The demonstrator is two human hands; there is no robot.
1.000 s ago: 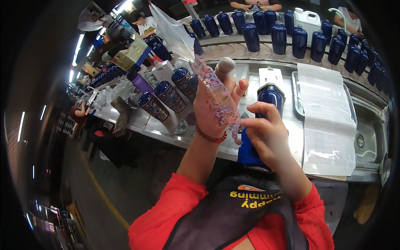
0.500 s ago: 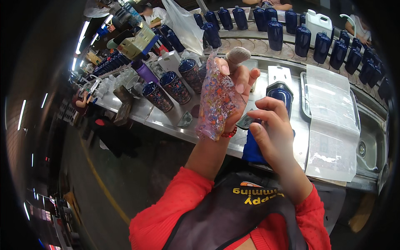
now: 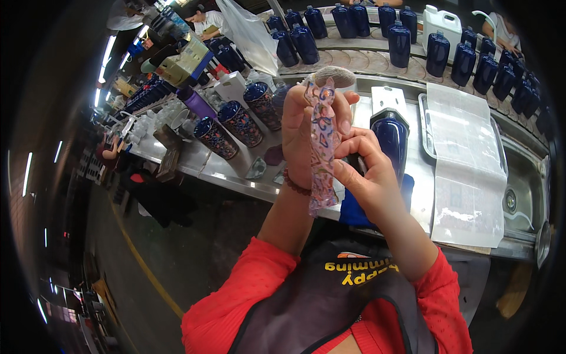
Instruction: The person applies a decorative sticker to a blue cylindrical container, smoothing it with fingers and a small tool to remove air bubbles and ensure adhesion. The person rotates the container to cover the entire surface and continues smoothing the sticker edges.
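Observation:
My left hand (image 3: 298, 127) is raised over the counter edge, its fingers closed on a clear film sleeve (image 3: 323, 147) with a colourful swirl pattern. The sleeve hangs upright, seen nearly edge-on. A grey-beige, cloth-like rounded thing (image 3: 333, 75) juts out above this hand's fingers; whether it is worn or held I cannot tell. My right hand (image 3: 365, 168) is bent in close beside the sleeve, fingertips pinched on a small dark flat piece (image 3: 354, 160), mostly hidden. Behind my right hand a dark blue bottle (image 3: 390, 141) lies on the counter, by a blue cloth (image 3: 355, 206).
Left on the metal counter (image 3: 221, 177) stand several patterned dark bottles (image 3: 239, 124) and a purple bottle (image 3: 197, 103). Several blue bottles (image 3: 399, 44) line a curved conveyor behind. On the right are a white sheet (image 3: 466, 177) over a tray and a sink (image 3: 522, 200). Other people work beyond.
The patterned sleeve has turned from broadside to nearly edge-on. My right hand has moved up and left to the sleeve, its fingers drawn closer together.

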